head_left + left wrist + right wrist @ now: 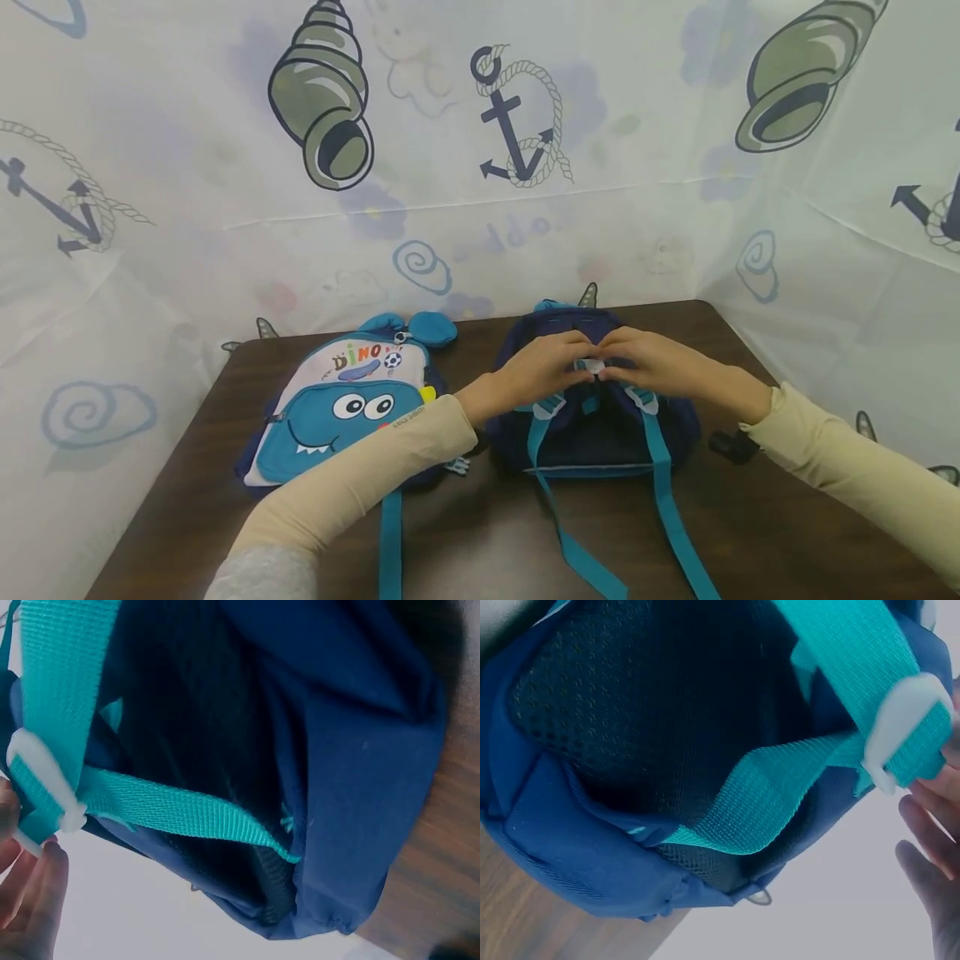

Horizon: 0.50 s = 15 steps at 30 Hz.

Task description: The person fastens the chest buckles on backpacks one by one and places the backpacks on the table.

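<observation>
To the left of the navy bag (592,437) lies a dino backpack (337,429), face up and untouched by you. Your left hand (536,364) comes over the upper middle of the navy bag, thumb and fingertips pinching a small pale clip (591,365); your right hand (667,364) pinches at it from the other side. The navy bag lies strap side up, two teal straps (663,471) trailing below it. As far as you can judge, those are already threaded through their white buckles (550,407), leaving only the clip in work; your fingers hide whether its halves are joined. Only the head view shows your hands meeting there, while the right wrist view alone clearly reveals the navy bag's mesh panel (592,690) and a small loop (760,898) at its edge.
</observation>
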Tool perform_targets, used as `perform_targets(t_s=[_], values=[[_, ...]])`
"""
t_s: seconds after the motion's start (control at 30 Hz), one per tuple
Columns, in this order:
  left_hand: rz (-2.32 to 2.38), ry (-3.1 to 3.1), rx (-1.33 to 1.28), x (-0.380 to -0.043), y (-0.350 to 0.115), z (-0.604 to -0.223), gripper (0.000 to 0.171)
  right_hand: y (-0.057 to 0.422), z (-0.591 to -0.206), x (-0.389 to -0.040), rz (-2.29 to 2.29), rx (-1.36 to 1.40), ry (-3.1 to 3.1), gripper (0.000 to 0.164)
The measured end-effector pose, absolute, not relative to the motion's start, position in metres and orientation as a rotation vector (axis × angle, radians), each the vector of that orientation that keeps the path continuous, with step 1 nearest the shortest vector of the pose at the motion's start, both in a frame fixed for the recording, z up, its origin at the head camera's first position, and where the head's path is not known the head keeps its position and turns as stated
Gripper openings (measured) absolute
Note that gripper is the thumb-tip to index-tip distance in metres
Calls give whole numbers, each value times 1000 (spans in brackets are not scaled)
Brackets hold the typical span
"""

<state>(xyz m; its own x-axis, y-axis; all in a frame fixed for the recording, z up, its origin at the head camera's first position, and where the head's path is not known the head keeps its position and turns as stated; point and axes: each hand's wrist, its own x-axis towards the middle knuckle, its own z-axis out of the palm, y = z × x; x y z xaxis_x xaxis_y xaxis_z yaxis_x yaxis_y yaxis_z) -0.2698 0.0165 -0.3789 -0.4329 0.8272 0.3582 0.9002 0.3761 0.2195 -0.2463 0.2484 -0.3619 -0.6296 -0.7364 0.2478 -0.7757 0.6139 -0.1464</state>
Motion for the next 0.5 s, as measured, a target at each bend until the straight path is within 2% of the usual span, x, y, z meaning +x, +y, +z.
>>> perform_targets(t_s=[0.5], values=[[-420, -2593, -1519, -265, 14, -389, 32, 245, -384, -242, 345, 1285, -2652, 25]])
